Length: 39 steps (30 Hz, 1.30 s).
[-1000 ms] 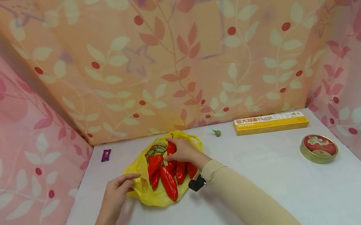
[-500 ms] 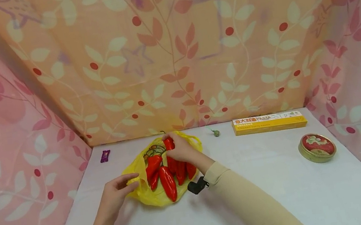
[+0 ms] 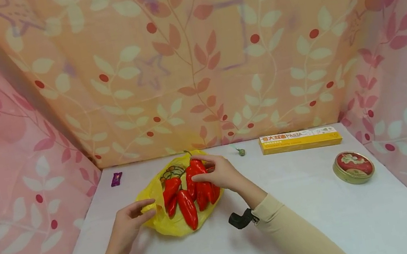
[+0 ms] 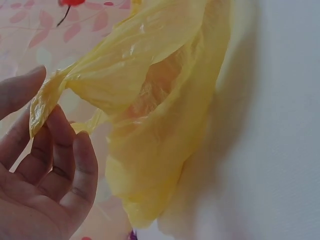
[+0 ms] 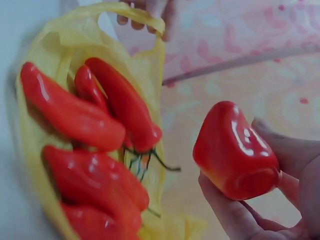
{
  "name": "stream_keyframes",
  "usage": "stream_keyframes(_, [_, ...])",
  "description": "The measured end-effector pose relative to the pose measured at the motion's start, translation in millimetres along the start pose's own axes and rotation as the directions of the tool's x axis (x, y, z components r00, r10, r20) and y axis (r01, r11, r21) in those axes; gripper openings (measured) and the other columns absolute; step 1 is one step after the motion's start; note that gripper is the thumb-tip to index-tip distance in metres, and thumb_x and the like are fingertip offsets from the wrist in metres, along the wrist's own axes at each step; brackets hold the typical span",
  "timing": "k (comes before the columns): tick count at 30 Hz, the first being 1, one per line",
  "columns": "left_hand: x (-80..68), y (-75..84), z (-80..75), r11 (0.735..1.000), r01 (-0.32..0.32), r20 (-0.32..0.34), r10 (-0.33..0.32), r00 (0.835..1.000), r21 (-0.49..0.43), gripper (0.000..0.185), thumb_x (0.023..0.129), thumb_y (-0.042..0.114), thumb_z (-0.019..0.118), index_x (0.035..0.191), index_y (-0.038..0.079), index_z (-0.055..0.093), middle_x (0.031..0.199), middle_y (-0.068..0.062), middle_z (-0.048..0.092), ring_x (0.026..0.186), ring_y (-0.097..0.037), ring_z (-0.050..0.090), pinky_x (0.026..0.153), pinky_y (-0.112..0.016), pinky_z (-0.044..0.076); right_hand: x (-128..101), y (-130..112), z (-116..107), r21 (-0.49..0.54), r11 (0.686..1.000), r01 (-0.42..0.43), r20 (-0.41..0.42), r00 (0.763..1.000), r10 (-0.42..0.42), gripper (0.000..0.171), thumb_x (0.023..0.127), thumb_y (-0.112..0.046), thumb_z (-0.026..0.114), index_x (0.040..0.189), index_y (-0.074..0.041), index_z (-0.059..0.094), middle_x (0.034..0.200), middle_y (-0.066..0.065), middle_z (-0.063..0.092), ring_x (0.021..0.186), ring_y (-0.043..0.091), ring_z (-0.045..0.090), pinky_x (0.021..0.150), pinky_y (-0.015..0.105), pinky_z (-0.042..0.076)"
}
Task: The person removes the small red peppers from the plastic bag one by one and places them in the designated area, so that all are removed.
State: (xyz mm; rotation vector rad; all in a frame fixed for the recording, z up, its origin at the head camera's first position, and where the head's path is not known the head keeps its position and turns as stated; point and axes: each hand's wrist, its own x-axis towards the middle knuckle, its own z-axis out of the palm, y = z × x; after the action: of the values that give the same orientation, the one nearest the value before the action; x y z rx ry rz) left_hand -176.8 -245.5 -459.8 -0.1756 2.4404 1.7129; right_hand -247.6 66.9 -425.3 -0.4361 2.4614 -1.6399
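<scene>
A yellow plastic bag [image 3: 180,227] lies spread on the table, with several glossy red peppers [image 3: 188,209] in it. My left hand [image 3: 128,225] pinches the bag's handle [image 4: 45,102] between thumb and fingers at its left side. Over the bag's right part, my right hand [image 3: 223,171] grips one red pepper [image 5: 232,150] with thumb and fingers. In the right wrist view that pepper hangs apart from the others. Beside the peppers in the bag sits something with dark, curved strands [image 3: 172,172], its kind unclear.
A small purple wrapper [image 3: 116,179] lies at the back left. Right of the bag are a small green round thing [image 3: 241,152], a yellow pasta box [image 3: 300,141] and a round red-and-gold tin [image 3: 353,167]. Patterned cloth walls enclose the table's back and sides.
My right hand has drawn up and back toward me with the pepper, which now shows more fully. My left hand keeps its place at the bag's edge.
</scene>
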Motion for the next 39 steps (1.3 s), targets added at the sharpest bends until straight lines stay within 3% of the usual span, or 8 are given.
stream_keyframes(6, [-2.5,-0.2,3.0,0.999,-0.001,-0.007,0.001,1.0,0.034,0.048,0.091,0.029,0.076,0.133,0.009,0.066,0.151,-0.014,0.046,0.137,-0.032,0.037,0.097,-0.02,0.05,-19.5,19.2,-23.6,0.061,0.998,-0.022,-0.042,0.999,0.024,0.059,0.087,-0.034,0.081,0.142,-0.034,0.059,0.126,0.004,0.065,0.107,0.024,0.063,0.078,0.035,0.06])
stream_keyframes(11, [-0.4,0.1,4.1,1.0,-0.003,-0.016,0.003,1.0,0.031,0.046,0.092,0.028,0.075,0.134,0.009,0.066,0.152,-0.014,0.046,0.138,-0.033,0.036,0.097,-0.02,0.05,-32.6,34.1,-45.9,-0.012,0.999,-0.052,-0.085,0.995,0.051,0.051,0.09,-0.036,0.076,0.139,-0.039,0.06,0.121,0.003,0.066,0.1,0.024,0.063,0.074,0.034,0.06])
stream_keyframes(17, [2.7,-2.2,5.3,1.0,-0.018,-0.025,0.018,1.0,0.021,0.045,0.092,0.027,0.075,0.133,0.01,0.067,0.147,-0.014,0.05,0.131,-0.03,0.04,0.086,-0.011,0.048,-54.4,50.4,-73.7,-0.059,0.992,-0.113,-0.138,0.985,0.104,0.05,0.095,-0.032,0.071,0.143,-0.037,0.055,0.128,0.009,0.063,0.11,0.03,0.061,0.082,0.041,0.059])
stream_keyframes(23, [1.1,-1.4,3.2,1.0,-0.002,-0.028,0.003,1.0,0.028,0.044,0.093,0.027,0.074,0.133,0.01,0.066,0.147,-0.014,0.05,0.131,-0.03,0.04,0.086,-0.01,0.048,-76.4,67.8,-101.4,-0.071,0.985,-0.16,-0.142,0.979,0.148,0.07,0.085,-0.04,0.081,0.148,-0.035,0.05,0.139,0.013,0.055,0.118,0.035,0.057,0.079,0.041,0.06])
stream_keyframes(30, [1.4,0.6,3.4,1.0,0.008,-0.031,-0.007,0.999,0.029,0.043,0.094,0.026,0.073,0.134,0.01,0.066,0.146,-0.014,0.05,0.128,-0.028,0.04,0.085,-0.01,0.049,-100.2,85.7,-135.0,-0.15,0.96,-0.238,-0.225,0.953,0.201,0.076,0.085,-0.046,0.079,0.152,-0.035,0.045,0.141,0.017,0.056,0.123,0.038,0.055,0.082,0.043,0.06])
stream_keyframes(39, [3.7,-1.6,6.2,0.999,0.03,-0.019,-0.03,0.999,0.024,0.043,0.093,0.026,0.074,0.132,0.011,0.067,0.144,-0.014,0.052,0.128,-0.029,0.04,0.083,-0.012,0.049,-128.7,110.7,-162.8,-0.228,0.915,-0.333,-0.313,0.915,0.255,0.074,0.089,-0.051,0.072,0.151,-0.02,0.046,0.138,0.025,0.057,0.118,0.041,0.06,0.083,0.048,0.06])
